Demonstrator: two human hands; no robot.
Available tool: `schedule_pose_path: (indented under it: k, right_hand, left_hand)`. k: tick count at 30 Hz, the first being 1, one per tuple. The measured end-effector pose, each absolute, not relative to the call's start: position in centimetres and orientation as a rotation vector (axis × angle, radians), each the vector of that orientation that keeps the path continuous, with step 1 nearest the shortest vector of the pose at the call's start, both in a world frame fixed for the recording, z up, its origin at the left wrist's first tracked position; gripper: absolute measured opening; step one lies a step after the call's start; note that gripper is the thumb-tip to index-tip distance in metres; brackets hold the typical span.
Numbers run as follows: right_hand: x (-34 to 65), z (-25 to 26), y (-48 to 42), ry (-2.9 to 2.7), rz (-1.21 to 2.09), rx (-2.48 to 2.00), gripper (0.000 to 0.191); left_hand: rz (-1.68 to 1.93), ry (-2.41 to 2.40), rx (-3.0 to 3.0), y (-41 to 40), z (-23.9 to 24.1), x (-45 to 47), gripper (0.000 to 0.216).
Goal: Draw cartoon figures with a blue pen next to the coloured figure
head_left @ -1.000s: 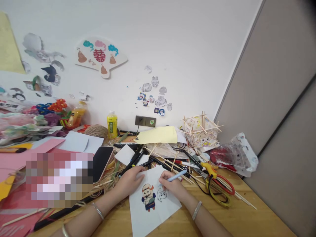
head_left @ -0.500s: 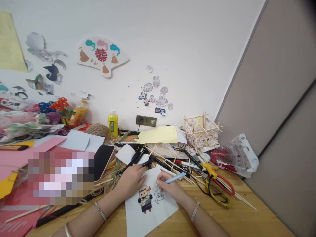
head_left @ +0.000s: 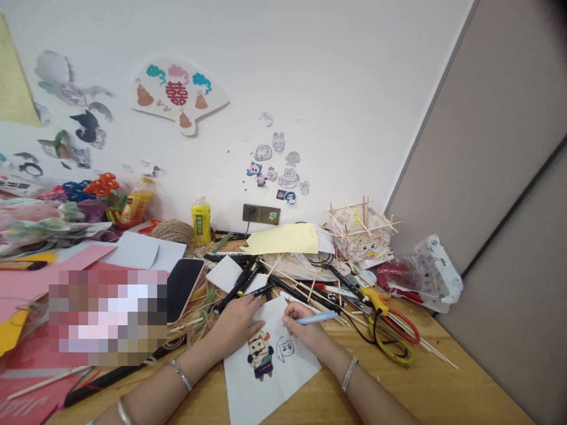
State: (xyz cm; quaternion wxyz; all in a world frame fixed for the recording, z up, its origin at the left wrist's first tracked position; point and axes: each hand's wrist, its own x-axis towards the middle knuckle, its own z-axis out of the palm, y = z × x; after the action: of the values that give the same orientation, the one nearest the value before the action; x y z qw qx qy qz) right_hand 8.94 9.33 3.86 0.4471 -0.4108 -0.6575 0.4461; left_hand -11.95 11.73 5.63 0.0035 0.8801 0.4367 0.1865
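Observation:
A white sheet of paper (head_left: 252,404) lies on the wooden table, bearing a coloured cartoon figure (head_left: 260,357) and, to its right, a black outline of a head with a face (head_left: 286,349). My left hand (head_left: 241,319) rests flat on the sheet's upper left part, fingers stretched out, holding nothing. In my right hand (head_left: 297,323) is a light-blue pen (head_left: 316,317), pinched near its tip just above the outlined head. The pen's tip is mostly hidden by my fingers, so contact with the paper cannot be made out.
Black markers (head_left: 259,289) and thin wooden sticks (head_left: 312,289) lie piled behind the paper. Scissors (head_left: 398,330) are to the right, a phone (head_left: 185,289) to the left. A yellow-capped drink bottle (head_left: 201,221) stands near the wall, and a stick-framed paper lantern (head_left: 363,230) sits at back right.
My right hand has shifted slightly up and the pen lies a bit flatter. The outlined head shows more of its face. The left hand stays on the paper; the view has shifted slightly.

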Motion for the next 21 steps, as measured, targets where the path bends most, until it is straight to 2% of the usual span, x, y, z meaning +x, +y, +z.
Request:
schedule_pose_path:
  k: [21]
  right_hand:
    - [9.3, 5.0, 9.0, -1.588, 0.893, -1.107, 0.014]
  left_hand:
    - [0.6, 1.392, 2.725, 12.3, 5.7, -12.7, 0.024]
